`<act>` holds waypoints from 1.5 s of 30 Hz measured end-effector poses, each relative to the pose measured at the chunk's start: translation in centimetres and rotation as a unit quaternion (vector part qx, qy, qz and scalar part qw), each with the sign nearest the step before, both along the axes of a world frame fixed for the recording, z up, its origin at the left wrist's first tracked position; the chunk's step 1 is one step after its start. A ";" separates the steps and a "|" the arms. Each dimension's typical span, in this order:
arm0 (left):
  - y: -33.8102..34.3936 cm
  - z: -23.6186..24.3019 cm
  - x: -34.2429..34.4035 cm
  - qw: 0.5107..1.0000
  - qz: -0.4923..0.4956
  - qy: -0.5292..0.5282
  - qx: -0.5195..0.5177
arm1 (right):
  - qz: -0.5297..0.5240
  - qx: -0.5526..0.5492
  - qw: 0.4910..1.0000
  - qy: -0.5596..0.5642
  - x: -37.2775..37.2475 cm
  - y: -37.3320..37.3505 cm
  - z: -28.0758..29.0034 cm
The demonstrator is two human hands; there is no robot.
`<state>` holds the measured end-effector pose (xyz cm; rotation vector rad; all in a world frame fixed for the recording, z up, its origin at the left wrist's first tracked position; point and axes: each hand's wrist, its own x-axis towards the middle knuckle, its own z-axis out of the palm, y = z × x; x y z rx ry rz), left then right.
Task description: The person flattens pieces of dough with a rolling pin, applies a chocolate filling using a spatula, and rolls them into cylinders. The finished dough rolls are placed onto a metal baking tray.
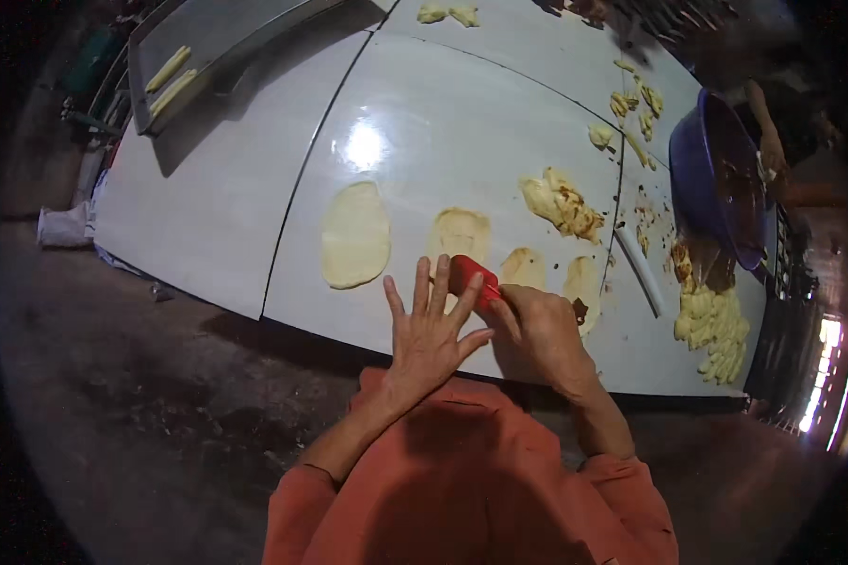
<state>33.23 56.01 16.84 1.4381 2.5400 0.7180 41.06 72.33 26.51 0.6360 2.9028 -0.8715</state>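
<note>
My right hand grips a red scraper, its blade at the near part of a flattened dough piece smeared light brown. Spread wide and holding nothing, my left hand hovers at or rests on that dough's near end; contact cannot be made out. To the left lies a plain flat oval of dough. Two more flat pieces sit to the right: a smeared one, partly behind my right hand, and one with a dark brown dab. Beyond them is a dough heap streaked brown.
A metal tray holding dough sticks stands far left. On the right are a purple tub with brown contents, a pale rod, piled dough strips and scattered scraps. Another person's arm is beside the tub.
</note>
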 end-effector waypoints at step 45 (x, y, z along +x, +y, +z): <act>-6.3 -3.2 2.3 0.984 -0.007 0.156 -0.086 | -0.228 0.174 0.957 -0.054 20.5 48.4 4.9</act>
